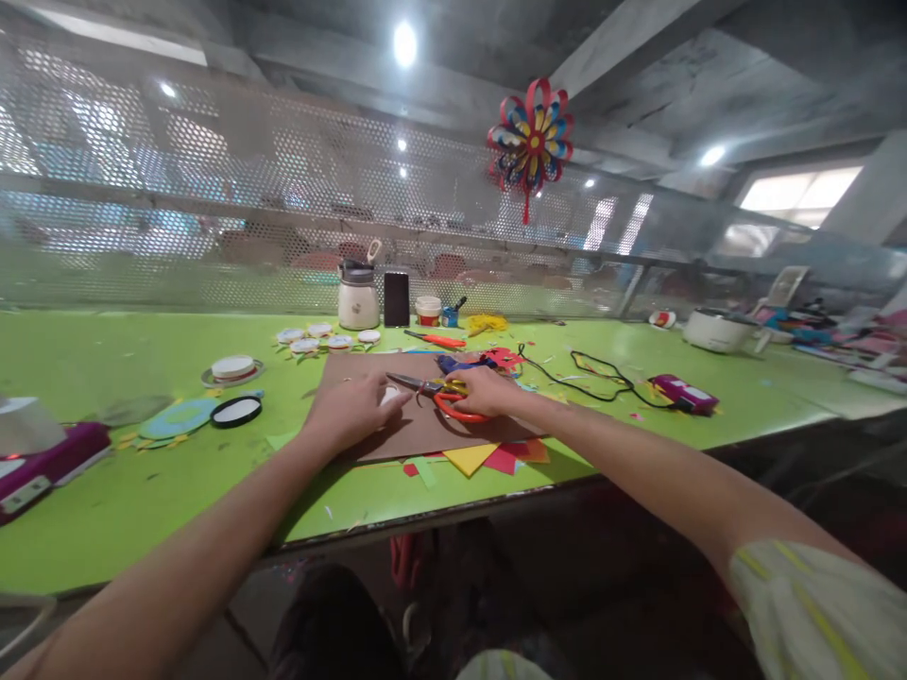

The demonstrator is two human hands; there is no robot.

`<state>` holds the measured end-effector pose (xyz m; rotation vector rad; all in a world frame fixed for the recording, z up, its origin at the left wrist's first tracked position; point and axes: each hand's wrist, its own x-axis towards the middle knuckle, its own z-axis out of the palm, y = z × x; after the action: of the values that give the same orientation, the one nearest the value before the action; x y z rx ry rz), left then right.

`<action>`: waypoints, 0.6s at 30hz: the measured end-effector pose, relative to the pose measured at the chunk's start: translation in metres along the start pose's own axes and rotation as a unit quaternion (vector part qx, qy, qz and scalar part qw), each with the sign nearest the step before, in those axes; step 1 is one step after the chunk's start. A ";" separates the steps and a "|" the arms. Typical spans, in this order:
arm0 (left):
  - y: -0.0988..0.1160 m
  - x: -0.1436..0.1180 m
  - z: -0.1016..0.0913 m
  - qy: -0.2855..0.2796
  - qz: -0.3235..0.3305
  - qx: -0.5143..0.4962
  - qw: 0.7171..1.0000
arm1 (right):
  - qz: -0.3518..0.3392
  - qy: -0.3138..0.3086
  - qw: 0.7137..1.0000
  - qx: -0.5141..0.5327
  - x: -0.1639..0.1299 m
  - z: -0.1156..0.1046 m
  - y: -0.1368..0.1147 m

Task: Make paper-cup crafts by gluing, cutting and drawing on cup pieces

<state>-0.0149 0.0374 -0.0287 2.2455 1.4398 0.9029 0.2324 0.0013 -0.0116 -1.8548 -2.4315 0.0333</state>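
My left hand (354, 411) rests over the brown board (418, 439), its fingers bent together around a small white piece (389, 393) that looks like paper. Opposite it, my right hand (486, 390) grips a pair of scissors (453, 408) by the orange handles. The dark blades point left, towards the fingers of my left hand. Just beyond my right hand lie a red cut-out (504, 357) and a dark blue item whose kind I cannot make out. Yellow and red paper pieces (471, 459) stick out at the board's near edge.
Left on the green table (205, 510) are a black-rimmed disc (236, 412), a light blue flower shape (177, 418) and a purple power strip (49, 472). Behind stand a jug (358, 300), a phone (397, 300) and an orange-handled tool (439, 340). A black cord (595, 385) runs right.
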 end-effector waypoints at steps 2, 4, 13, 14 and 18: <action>0.006 -0.005 0.005 0.005 0.025 0.023 0.999 | -0.008 0.004 1.000 -0.005 0.012 -0.001 0.004; 0.011 -0.009 0.011 0.007 0.042 0.041 0.998 | -0.014 0.012 1.000 -0.013 0.022 -0.001 0.007; 0.011 -0.007 -0.006 -0.078 0.011 0.062 0.995 | -0.020 0.064 0.998 -0.013 0.030 0.008 0.003; 0.010 -0.005 -0.012 -0.096 -0.001 0.050 0.994 | -0.018 0.069 0.997 -0.010 0.030 0.009 0.002; 0.003 0.003 -0.031 -0.131 -0.051 -0.043 0.989 | -0.013 0.077 0.997 0.010 0.028 0.012 -0.004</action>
<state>-0.0322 0.0367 -0.0028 2.1155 1.3544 0.5992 0.2202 0.0278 -0.0218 -1.7472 -2.3430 -0.0827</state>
